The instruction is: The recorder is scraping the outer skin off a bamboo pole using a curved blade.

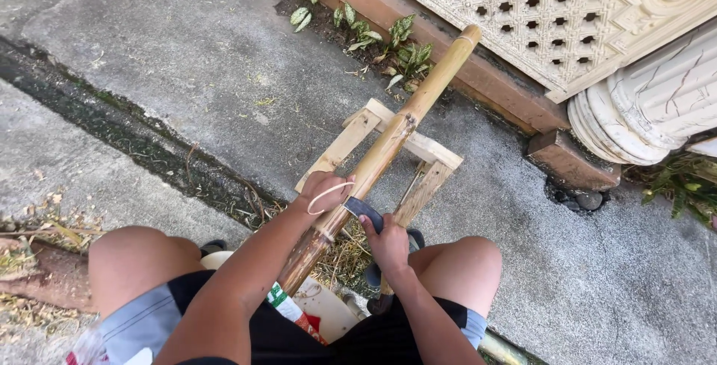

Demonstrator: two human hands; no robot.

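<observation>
A long bamboo pole lies slanted across a small wooden frame stand, running from my lap up toward the wall. My left hand grips the pole near its lower part; a thin band circles that hand. My right hand holds a knife, and its dark blade rests against the pole just beside my left hand. My bare knees sit on either side of the pole.
An ornate cream lattice panel and a fluted column base stand at the back right on a brick ledge. Small leafy plants grow along it. A dark drainage groove crosses the concrete ground at the left. Dry shavings lie under the stand.
</observation>
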